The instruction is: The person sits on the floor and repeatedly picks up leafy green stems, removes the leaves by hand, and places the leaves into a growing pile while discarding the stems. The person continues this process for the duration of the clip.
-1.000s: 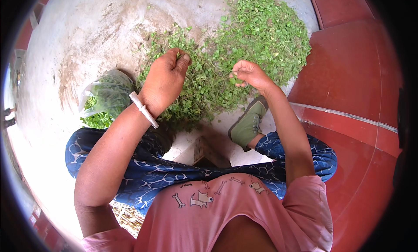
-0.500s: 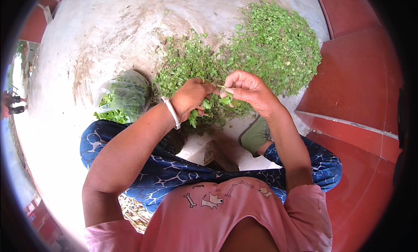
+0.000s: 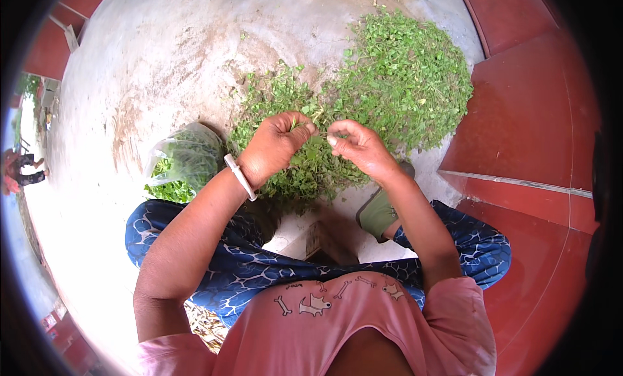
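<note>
My left hand, with a white bracelet at the wrist, is closed in a pinch on a thin green stem. Just to its right, my right hand has thumb and forefinger drawn together; anything between those fingertips is too small to make out. A narrow gap separates the two hands. Beneath them lies a loose heap of leafy greens on the floor. It runs on into a broader spread of greens at the far right.
Left of the heap stands a clear plastic bag filled with greens. A green shoe is by the near right of the heap. Red panels border the right side. Another person shows at the far left edge.
My hands have drawn slightly apart. The leafy sprig that hung between them no longer shows there. A green stem now pokes up from my left hand.
</note>
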The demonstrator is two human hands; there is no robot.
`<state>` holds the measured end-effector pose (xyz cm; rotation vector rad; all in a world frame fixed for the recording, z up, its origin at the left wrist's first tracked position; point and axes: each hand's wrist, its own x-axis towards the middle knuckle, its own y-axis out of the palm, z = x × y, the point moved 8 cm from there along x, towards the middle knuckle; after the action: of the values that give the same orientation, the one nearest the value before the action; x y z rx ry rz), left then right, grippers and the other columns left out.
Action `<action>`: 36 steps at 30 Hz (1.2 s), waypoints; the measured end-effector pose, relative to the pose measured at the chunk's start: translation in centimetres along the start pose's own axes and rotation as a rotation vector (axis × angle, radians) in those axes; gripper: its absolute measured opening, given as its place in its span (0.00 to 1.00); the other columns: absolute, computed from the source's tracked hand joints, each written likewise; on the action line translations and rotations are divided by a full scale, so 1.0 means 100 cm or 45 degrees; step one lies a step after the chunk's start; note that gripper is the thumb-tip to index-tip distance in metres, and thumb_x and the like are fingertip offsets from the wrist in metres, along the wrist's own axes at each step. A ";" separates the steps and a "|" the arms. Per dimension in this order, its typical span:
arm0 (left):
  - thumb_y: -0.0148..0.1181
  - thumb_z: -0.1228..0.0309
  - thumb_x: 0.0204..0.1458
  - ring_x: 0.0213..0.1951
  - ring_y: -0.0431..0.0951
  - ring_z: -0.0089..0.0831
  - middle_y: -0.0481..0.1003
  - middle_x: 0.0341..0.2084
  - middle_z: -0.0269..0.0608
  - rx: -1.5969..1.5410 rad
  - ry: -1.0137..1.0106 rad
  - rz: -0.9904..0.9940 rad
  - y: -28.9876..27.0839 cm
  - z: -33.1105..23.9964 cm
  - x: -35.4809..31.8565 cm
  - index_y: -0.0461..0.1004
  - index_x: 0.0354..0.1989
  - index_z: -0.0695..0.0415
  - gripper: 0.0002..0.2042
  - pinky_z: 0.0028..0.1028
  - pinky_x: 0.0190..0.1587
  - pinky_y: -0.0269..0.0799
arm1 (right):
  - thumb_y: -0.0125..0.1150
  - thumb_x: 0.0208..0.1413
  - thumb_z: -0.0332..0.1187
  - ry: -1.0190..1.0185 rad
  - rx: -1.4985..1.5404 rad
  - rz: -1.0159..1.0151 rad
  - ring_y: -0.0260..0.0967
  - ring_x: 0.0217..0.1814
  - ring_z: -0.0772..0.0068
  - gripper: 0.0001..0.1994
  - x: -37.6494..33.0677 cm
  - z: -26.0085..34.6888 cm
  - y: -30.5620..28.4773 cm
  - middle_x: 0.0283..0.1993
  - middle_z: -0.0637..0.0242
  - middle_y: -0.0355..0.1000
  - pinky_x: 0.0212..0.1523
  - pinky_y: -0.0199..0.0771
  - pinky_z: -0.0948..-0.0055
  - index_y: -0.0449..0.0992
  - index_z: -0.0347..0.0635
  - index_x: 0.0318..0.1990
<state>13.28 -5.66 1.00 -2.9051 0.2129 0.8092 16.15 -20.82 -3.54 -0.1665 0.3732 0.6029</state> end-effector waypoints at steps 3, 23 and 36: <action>0.53 0.64 0.56 0.21 0.61 0.14 0.65 0.17 0.26 0.233 0.153 0.044 0.004 -0.008 0.000 0.74 0.36 0.57 0.09 0.19 0.20 0.61 | 0.58 0.55 0.37 -0.171 0.089 -0.075 0.66 0.35 0.82 0.15 0.000 0.024 -0.004 0.36 0.72 0.68 0.32 0.66 0.81 0.69 0.42 0.48; 0.48 0.66 0.59 0.33 0.71 0.20 0.74 0.31 0.34 -0.345 0.000 0.211 0.012 0.002 0.008 0.72 0.40 0.62 0.12 0.22 0.40 0.66 | 0.58 0.55 0.37 0.037 0.182 0.017 0.60 0.22 0.88 0.08 0.002 0.043 0.008 0.24 0.77 0.67 0.21 0.57 0.85 0.71 0.44 0.31; 0.47 0.68 0.56 0.25 0.67 0.24 0.69 0.19 0.40 0.410 0.360 -0.077 0.001 -0.011 0.009 0.70 0.35 0.65 0.11 0.29 0.31 0.65 | 0.56 0.56 0.32 -0.321 0.062 -0.104 0.59 0.21 0.86 0.08 0.013 0.048 0.016 0.22 0.74 0.66 0.21 0.62 0.81 0.69 0.37 0.29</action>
<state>14.56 -6.04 1.44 -2.6900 0.2527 0.3155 17.64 -17.58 0.25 -0.0575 0.1363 0.5260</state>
